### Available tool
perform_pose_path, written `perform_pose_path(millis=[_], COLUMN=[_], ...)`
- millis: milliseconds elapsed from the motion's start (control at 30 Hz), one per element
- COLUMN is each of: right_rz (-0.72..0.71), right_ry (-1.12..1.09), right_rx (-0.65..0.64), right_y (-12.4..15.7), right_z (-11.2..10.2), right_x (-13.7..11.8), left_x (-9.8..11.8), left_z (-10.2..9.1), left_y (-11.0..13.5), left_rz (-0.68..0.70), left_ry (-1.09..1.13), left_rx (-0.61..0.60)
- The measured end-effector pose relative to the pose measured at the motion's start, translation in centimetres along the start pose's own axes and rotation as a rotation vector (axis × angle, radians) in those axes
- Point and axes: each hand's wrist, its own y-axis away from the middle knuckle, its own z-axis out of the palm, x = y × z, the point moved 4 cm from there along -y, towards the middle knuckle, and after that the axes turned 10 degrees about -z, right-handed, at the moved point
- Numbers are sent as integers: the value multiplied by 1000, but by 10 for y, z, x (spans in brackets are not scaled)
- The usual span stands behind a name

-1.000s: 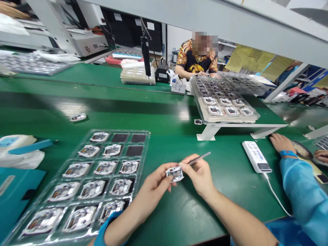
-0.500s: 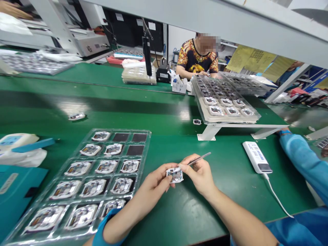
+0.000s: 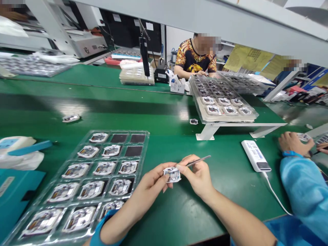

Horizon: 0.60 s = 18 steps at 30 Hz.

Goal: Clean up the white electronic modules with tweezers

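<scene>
My left hand (image 3: 151, 182) pinches a small white electronic part (image 3: 172, 174) over the green table (image 3: 164, 136). My right hand (image 3: 198, 174) grips metal tweezers (image 3: 198, 160), their tip resting on the part's top edge. Just to the left lies a clear blister tray (image 3: 88, 177) with several of the same parts in its pockets; three pockets at its far right corner show only black.
A raised white stand carries stacked trays of parts (image 3: 222, 102). A white power bank (image 3: 255, 155) with a cable lies to the right. A co-worker's blue sleeve and hand (image 3: 294, 143) are at the right edge. A person in a patterned shirt (image 3: 196, 59) sits opposite. Loose parts (image 3: 70, 118) lie on the table.
My hands and the part have stayed almost still, shifting slightly left. The co-worker's hand at the right came back down to the table near a part.
</scene>
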Motion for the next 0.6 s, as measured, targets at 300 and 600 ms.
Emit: perform_pose_path(millis=[300, 600], right_rz=[-4, -252], right_ry=[-14, 101], right_rx=[7, 67], right_y=[1, -2], right_z=[1, -8], right_x=[2, -7], left_x=[-5, -1], left_z=[3, 3], left_y=[-3, 1], left_rz=[-84, -115], left_ry=[183, 309], left_rx=[-3, -13])
